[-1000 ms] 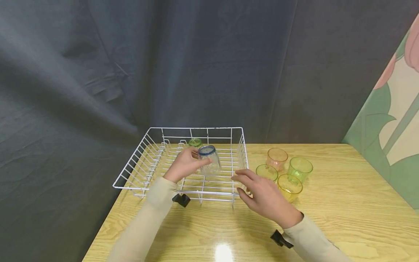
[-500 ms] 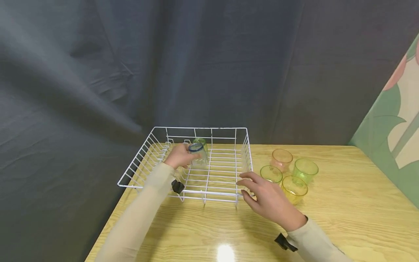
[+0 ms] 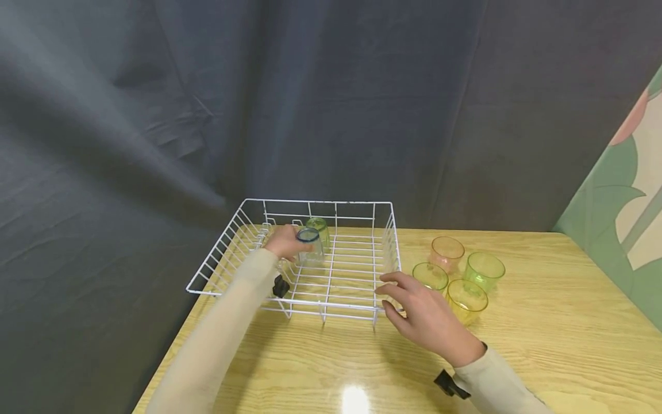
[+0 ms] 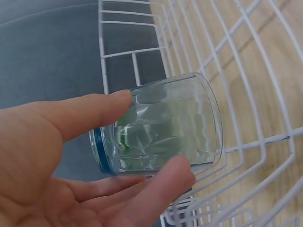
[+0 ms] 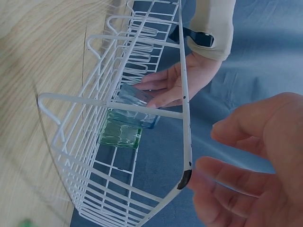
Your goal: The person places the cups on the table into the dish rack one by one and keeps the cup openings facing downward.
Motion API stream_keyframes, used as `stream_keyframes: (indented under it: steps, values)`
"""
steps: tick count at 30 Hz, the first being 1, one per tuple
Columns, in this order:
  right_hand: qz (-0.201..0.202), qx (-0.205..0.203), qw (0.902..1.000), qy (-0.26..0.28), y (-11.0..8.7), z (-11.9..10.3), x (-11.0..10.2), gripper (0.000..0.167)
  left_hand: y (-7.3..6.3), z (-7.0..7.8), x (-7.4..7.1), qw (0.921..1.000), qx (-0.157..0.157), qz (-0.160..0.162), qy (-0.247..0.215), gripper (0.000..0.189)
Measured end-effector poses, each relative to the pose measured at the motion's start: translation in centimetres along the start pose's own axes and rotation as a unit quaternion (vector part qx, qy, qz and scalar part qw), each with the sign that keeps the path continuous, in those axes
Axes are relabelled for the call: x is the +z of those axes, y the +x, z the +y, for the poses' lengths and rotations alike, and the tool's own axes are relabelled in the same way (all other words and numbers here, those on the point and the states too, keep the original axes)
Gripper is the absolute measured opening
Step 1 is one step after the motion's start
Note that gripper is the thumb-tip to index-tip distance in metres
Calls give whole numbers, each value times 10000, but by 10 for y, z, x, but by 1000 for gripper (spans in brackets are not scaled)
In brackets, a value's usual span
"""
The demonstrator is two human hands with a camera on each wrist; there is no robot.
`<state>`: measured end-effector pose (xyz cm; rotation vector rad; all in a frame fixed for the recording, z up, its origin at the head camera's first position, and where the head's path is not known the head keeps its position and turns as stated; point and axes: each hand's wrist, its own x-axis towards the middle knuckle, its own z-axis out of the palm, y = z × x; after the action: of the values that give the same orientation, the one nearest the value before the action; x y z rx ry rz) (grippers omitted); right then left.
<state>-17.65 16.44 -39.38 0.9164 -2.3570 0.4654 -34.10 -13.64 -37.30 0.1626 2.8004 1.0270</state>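
My left hand (image 3: 285,242) grips a clear drinking glass with a blue base (image 3: 312,254), turned upside down low inside the white wire dish rack (image 3: 327,303). In the left wrist view, the thumb lies along one side of this glass (image 4: 165,127) and the fingers along the other; its open end is toward the rack wires. A green glass (image 3: 323,231), also upside down, stands right behind it in the rack. My right hand (image 3: 426,316) is held by the rack's front right corner, fingers loosely bent and nothing between them.
Right of the rack, several upright glasses stand grouped on the wooden table (image 3: 548,322): a pink one (image 3: 447,253), a yellow one (image 3: 467,302) and green ones (image 3: 485,270). A dark curtain (image 3: 351,115) hangs behind the table.
My left hand has carried the blue-based glass left and lower into the rack, beside the green glass, and has stayed nearly still since. The right hand has barely moved.
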Motion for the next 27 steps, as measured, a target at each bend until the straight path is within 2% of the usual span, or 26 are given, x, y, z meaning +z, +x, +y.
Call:
stream_keyframes:
  steps: [6,12,17,23,27]
  values:
    - [2,51,10000,-20,0,0,-1,20,2,2,9,9995,-71,-238,169,36]
    - [-9,43,10000,-18,0,2,1,18,0,2,13,9990,-273,-302,178,38]
    - [36,18,10000,-2,0,3,0,19,0,3,15,9989,-291,-323,175,43]
    - [29,61,10000,-41,0,3,-2,18,-3,4,14,9988,-245,-346,244,41]
    - [-31,281,9996,-37,0,4,-5,19,-7,6,8,9979,-172,-531,318,38]
